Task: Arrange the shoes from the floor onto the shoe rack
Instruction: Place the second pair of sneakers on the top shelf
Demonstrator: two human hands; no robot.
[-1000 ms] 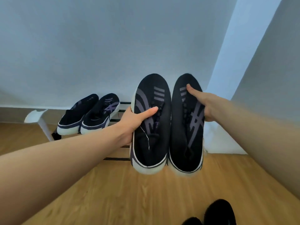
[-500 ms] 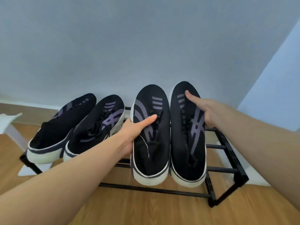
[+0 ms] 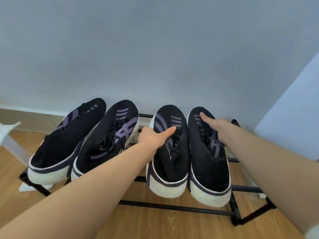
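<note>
A low black metal shoe rack (image 3: 174,207) stands against the wall. Two black sneakers with purple stripes and white soles lie on its left half: one at the far left (image 3: 67,144) and one beside it (image 3: 105,144). My left hand (image 3: 153,140) grips a third matching sneaker (image 3: 170,163) by its left side, thumb across the laces. My right hand (image 3: 217,130) holds the fourth sneaker (image 3: 207,163), thumb on its top and fingers hidden around its right side. Both held sneakers are over the rack's right half, toes toward the wall; whether they rest on the bars is unclear.
The pale wall rises right behind the rack, and a lighter wall section (image 3: 296,109) closes in at the right. A white plastic object (image 3: 10,135) stands at the left on the wooden floor (image 3: 155,225).
Both hands carried the pair of sneakers forward and down from mid-air to the right half of the rack. The view moved closer to the rack.
</note>
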